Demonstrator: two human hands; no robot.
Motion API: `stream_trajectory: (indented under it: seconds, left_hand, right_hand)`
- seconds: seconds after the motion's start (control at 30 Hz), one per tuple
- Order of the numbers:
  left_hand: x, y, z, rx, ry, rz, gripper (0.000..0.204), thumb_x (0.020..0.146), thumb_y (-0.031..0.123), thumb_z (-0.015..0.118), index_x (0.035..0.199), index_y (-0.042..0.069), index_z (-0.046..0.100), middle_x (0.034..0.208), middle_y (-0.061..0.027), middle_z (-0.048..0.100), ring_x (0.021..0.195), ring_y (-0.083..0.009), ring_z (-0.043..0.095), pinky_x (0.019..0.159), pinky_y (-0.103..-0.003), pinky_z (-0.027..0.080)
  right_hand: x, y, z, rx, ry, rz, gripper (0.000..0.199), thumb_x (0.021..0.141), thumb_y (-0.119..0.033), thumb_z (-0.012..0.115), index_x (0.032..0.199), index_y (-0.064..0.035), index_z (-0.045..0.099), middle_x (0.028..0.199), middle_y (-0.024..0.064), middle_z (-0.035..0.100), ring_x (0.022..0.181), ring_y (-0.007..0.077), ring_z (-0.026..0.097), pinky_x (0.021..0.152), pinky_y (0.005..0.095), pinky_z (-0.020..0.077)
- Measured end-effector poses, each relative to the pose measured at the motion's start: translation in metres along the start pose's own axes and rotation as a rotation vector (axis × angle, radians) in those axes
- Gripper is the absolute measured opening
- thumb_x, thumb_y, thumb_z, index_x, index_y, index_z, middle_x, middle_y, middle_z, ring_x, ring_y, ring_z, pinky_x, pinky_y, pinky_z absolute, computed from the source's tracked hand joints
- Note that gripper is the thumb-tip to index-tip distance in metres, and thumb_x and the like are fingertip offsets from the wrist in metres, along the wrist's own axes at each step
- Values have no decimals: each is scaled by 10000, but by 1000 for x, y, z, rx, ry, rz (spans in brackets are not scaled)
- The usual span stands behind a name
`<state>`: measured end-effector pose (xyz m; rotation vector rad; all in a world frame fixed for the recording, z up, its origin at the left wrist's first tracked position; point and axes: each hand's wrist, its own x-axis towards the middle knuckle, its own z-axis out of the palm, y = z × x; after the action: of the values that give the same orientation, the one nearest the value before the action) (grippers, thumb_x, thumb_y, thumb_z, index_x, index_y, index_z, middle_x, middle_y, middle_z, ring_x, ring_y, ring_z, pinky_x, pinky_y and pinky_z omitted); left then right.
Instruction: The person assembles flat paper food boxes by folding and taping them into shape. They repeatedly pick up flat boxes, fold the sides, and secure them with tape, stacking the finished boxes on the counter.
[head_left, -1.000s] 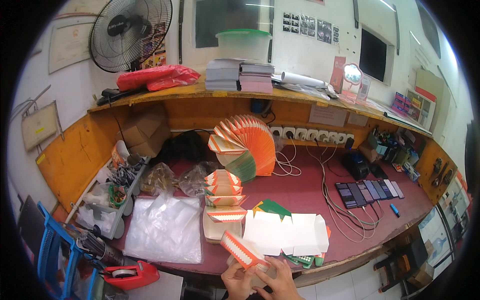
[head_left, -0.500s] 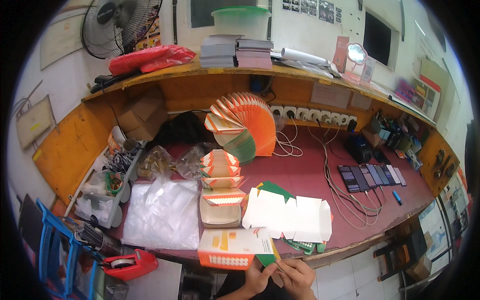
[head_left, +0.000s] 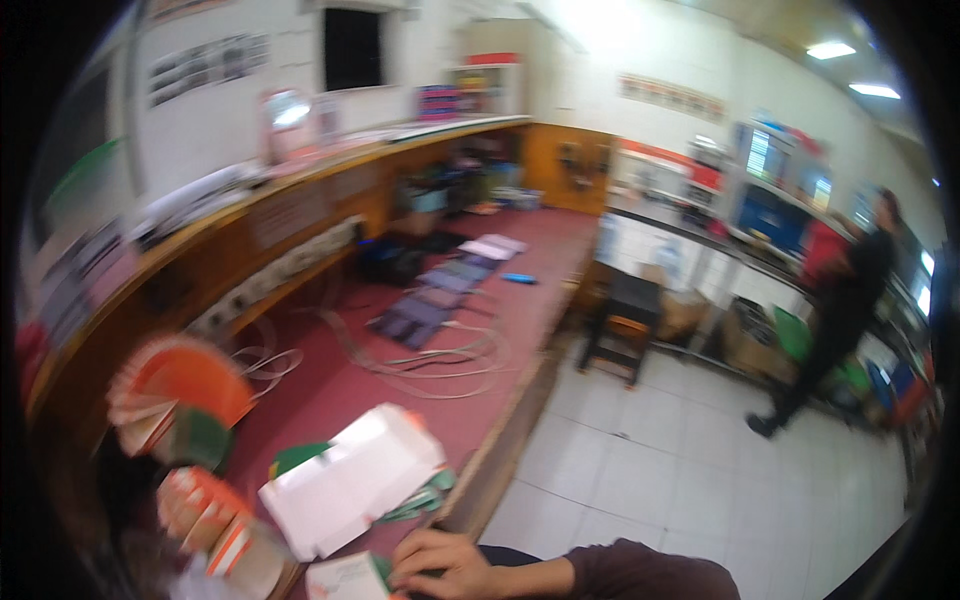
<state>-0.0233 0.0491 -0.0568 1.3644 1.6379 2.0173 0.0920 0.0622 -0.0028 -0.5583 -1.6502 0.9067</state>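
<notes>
At the lower edge my right hand (head_left: 440,563) has its fingers curled at the green edge of a folding carton (head_left: 345,578), gripping it there; the picture is slightly smeared. Only a corner of this white carton shows. My left hand is out of view. Just beyond lies a stack of flat unfolded cartons (head_left: 355,475), white side up, with green pieces under it. Left of that stand several part-formed orange and white cartons (head_left: 205,510). Behind them is a fanned stack of orange cartons (head_left: 190,385).
Several phones (head_left: 440,290), looped white cables (head_left: 430,365) and a blue marker (head_left: 519,278) lie on the red tabletop (head_left: 560,235). A black and orange stool (head_left: 622,315) stands on the white tiled floor. Farther right, a person in dark clothes (head_left: 855,290) stands by a counter.
My view has swung to the right, so the bench has shifted left and the room and a person have come in. My left hand has left the picture.
</notes>
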Motion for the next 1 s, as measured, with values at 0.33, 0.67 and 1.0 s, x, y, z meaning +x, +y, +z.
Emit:
stream_trajectory:
  seconds: [0.33, 0.67, 1.0]
  left_hand:
    - [-19, 13, 19, -39, -202, 71, 159, 865, 70, 609, 983, -35, 591, 895, -91, 623, 836, -158, 594, 746, -288, 488]
    - [-44, 26, 6, -32, -276, 82, 145, 865, 61, 606, 970, -38, 597, 888, -93, 625, 810, -156, 601, 720, -278, 494]
    - [-66, 35, -21, -25, -271, 52, 132, 865, 53, 602, 957, -42, 602, 881, -95, 627, 784, -155, 608, 694, -268, 500]
  right_hand:
    - [-32, -20, -18, -77, 84, -40, 204, 738, -47, 681, 941, -59, 667, 930, 79, 621, 851, 213, 614, 743, 290, 503]
    - [-59, -28, -3, -134, 23, -134, 270, 762, -61, 660, 1031, -70, 648, 961, 79, 622, 844, 219, 622, 731, 288, 514]
    - [-74, 6, -19, -368, 56, -104, 297, 789, -63, 640, 1085, -59, 634, 956, 83, 631, 804, 213, 633, 694, 284, 524]
